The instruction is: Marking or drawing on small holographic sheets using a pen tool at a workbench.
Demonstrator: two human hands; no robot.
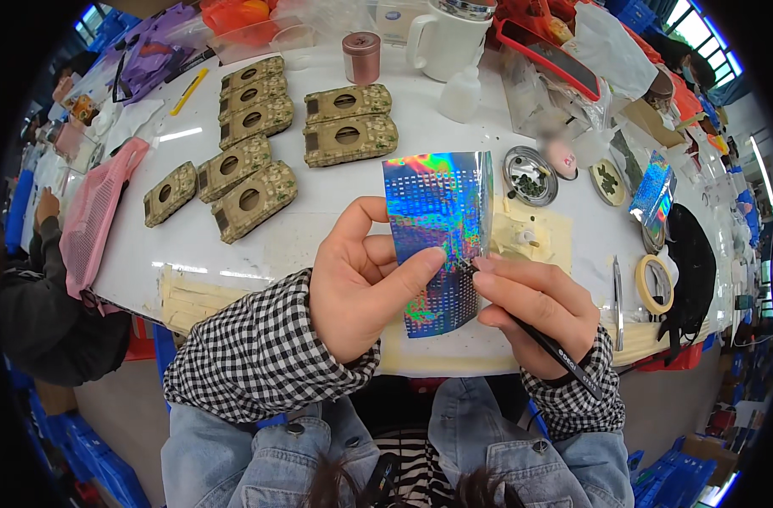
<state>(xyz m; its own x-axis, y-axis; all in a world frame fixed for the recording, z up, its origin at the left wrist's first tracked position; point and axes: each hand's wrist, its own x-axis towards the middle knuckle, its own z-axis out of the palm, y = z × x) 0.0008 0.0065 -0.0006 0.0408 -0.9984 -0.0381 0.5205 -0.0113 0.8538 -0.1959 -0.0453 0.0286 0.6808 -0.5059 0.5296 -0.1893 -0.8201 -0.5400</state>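
My left hand (353, 292) grips a shiny holographic sheet (441, 199) upright above the table, thumb in front and fingers behind. Rows of small rectangular pieces cover this sheet. My right hand (543, 313) pinches black tweezers (546, 340), whose tips are by the sheet's right edge; whether they hold a piece is too small to tell. Beyond the left hand lie several camouflage-painted toy tank hulls (253, 195), each with a round hole on top. A round metal dish (553, 191) with small dark green parts sits past the right hand, near a yellowish pad (556, 241).
Silver tweezers (618, 309) and a tape roll (643, 275) lie at right, near another holographic sheet (653, 195). At the back stand a white mug (454, 46), a squeeze bottle (460, 95) and a pink tin (362, 63). A pink mesh basket (107, 212) borders another person's sleeve (52, 284).
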